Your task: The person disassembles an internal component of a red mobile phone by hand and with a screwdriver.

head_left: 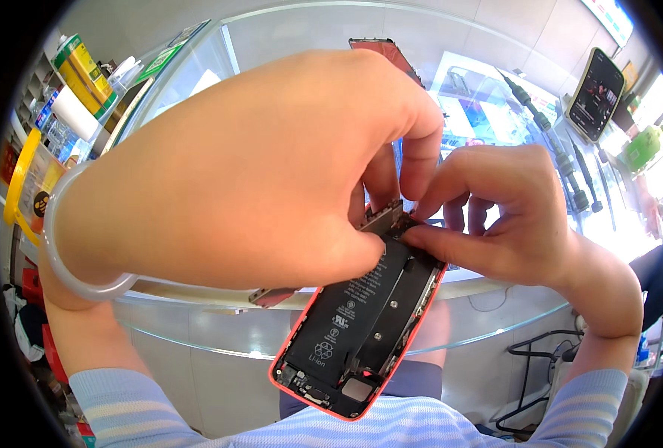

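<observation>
An opened phone [380,313] with a red frame is tilted at the front of the counter, its lower end hanging past the edge over my lap. Its black battery [346,317] fills the left side of the housing. My left hand [272,172], wearing a pale bangle, is closed at the phone's upper end, thumb and fingers around a thin grey metal part [382,219] that stands up from the housing. My right hand [496,213] is closed too, thumb and forefinger gripping the phone's upper right corner. What lies between those fingertips is mostly hidden.
A glass counter [249,22] spreads beneath. Behind my left hand lies a reddish panel [391,52]. Screwdrivers [563,160] and a propped phone [596,95] are at right. At left stand a yellow-green can [85,71] and a yellow-rimmed tub [29,175]. A small grey piece [272,296] sits near the front edge.
</observation>
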{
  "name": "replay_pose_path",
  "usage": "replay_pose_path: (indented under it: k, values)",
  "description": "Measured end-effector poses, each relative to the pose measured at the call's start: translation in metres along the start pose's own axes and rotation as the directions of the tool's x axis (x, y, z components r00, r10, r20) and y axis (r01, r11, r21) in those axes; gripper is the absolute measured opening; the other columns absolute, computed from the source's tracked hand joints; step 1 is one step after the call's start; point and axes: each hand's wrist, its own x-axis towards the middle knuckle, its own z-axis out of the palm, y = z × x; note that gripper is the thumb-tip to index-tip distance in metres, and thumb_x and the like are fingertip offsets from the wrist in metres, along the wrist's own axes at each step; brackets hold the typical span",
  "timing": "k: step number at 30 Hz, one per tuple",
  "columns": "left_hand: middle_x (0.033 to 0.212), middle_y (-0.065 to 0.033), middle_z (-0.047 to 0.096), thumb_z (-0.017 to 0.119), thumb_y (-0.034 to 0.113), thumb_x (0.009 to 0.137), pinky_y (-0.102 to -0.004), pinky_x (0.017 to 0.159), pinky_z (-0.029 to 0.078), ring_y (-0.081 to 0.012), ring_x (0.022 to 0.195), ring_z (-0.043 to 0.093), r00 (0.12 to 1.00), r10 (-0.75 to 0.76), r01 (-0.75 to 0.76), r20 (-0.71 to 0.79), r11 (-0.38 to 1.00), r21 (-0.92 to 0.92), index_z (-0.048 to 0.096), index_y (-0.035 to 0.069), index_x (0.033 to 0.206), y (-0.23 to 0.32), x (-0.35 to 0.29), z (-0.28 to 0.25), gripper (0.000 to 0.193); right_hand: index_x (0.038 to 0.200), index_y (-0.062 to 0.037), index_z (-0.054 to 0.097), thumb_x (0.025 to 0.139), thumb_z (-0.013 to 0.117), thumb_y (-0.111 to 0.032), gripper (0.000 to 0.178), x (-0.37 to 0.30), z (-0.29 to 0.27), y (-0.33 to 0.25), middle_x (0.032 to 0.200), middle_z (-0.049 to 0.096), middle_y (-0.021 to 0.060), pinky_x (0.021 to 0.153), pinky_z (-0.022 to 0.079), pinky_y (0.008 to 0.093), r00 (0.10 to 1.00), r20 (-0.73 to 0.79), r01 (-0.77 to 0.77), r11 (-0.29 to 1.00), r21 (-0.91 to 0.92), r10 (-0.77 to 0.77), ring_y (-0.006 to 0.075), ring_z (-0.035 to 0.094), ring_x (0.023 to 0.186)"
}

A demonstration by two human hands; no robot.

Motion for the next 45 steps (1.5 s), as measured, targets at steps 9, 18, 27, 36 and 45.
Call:
replay_pose_path:
  k: [9,18,27,36,45]
  values:
    - [0.081,-0.0058,0.070,0.072,0.002,0.072,-0.0231,0.056,0.053,-0.0091,0.068,0.068,0.986,-0.145,0.148,0.081,0.989,-0.029,0.067,-0.002,0.092,-0.011,0.002,-0.007,0.020,0.087,0.0001,0.071,0.077,0.084,0.000,0.016,-0.002,0.002,0.004,0.079,0.070,0.0048,0.044,0.047,0.0212,0.999,0.012,-0.031,0.999,0.009,0.031,0.0073,0.063,0.056]
    - [0.082,-0.0063,0.073,0.076,0.001,0.074,-0.0200,0.060,0.051,-0.0078,0.071,0.070,0.980,-0.175,0.183,0.095,0.980,-0.082,0.072,-0.004,0.096,-0.014,0.003,-0.009,0.023,0.085,-0.0005,0.071,0.076,0.083,0.002,0.015,-0.004,0.001,0.007,0.078,0.071,0.0054,0.045,0.046,0.0217,0.995,-0.005,0.094,0.993,-0.075,-0.095,0.0089,0.063,0.055]
    - [0.085,-0.0070,0.074,0.077,-0.001,0.073,-0.0196,0.059,0.050,-0.0074,0.075,0.070,0.967,-0.206,0.231,0.152,0.958,-0.172,0.071,-0.004,0.098,-0.017,0.008,-0.015,0.025,0.082,-0.0019,0.071,0.075,0.086,-0.001,0.016,-0.003,0.002,0.003,0.075,0.070,0.0056,0.047,0.046,0.0227,0.999,-0.023,0.038,0.996,-0.083,-0.040,0.0101,0.062,0.054]
    - [0.087,-0.0062,0.072,0.076,0.000,0.071,-0.0201,0.056,0.050,-0.0079,0.071,0.069,0.975,-0.203,0.214,0.090,0.968,-0.132,0.069,-0.003,0.093,-0.019,-0.001,-0.014,0.023,0.083,-0.0010,0.071,0.076,0.086,-0.001,0.016,-0.001,0.002,0.002,0.077,0.071,0.0056,0.047,0.044,0.0214,0.999,-0.013,0.029,0.998,-0.052,-0.029,0.0092,0.062,0.054]
    - [0.088,-0.0072,0.072,0.075,-0.001,0.071,-0.0204,0.054,0.050,-0.0086,0.067,0.068,0.977,-0.122,0.151,0.176,0.975,-0.163,0.069,-0.003,0.088,-0.016,0.014,-0.009,0.019,0.086,0.0004,0.071,0.076,0.084,0.002,0.017,-0.003,0.000,0.003,0.081,0.072,0.0074,0.049,0.045,0.0218,0.999,0.017,0.050,0.997,-0.065,-0.049,0.0098,0.062,0.056]
